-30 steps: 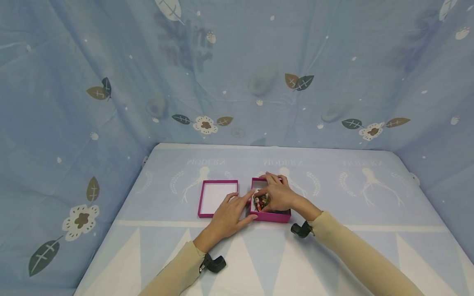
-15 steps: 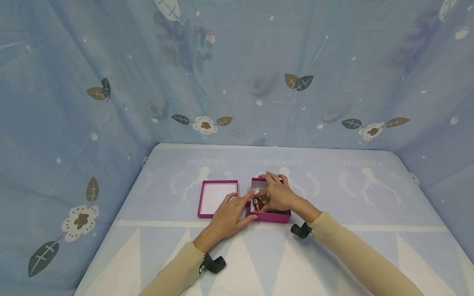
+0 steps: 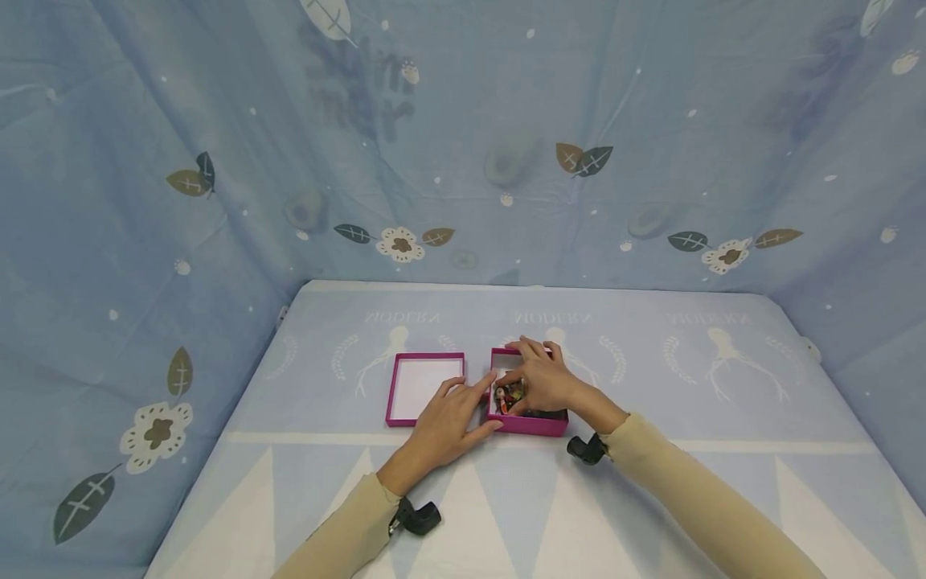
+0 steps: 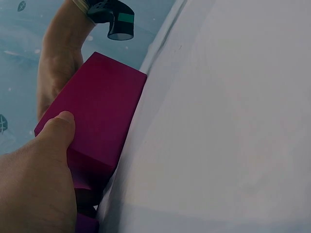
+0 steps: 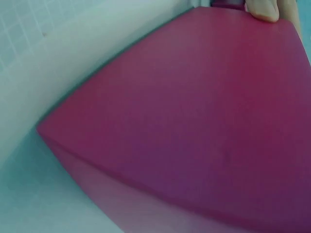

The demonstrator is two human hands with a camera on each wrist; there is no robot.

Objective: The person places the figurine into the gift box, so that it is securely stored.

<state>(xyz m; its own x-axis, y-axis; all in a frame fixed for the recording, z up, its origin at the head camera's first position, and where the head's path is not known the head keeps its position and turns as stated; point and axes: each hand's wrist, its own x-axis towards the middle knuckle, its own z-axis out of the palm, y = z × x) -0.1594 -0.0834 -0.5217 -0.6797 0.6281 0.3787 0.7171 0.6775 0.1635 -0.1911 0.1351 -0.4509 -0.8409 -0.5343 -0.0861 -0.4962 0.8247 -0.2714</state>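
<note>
A magenta open-topped box (image 3: 531, 427) stands on the table with small colourful pieces (image 3: 504, 402) inside, among them what looks like a little figure in red. The left hand (image 3: 447, 422) lies at its near left corner, fingers mostly straight. Its thumb presses flat on the box's near wall, as the left wrist view shows, and its index finger reaches the left rim. The right hand (image 3: 546, 382) reaches over the box. Its thumb and index finger bend down around the colourful pieces, while other fingers lie by the far rim; I cannot tell whether it pinches a piece.
Left of the box lies its magenta-edged lid (image 3: 427, 389), white inside face up, partly behind the left hand. A pale blue and white patterned cloth (image 3: 651, 362) covers the table. Blue curtains (image 3: 463, 161) rise behind and at the sides. Each wrist carries a small black camera (image 3: 421, 517).
Both hands keep nearly the same place. The right thumb and index finger shift slightly at the colourful pieces, which turn a little. Box and lid stay put.
</note>
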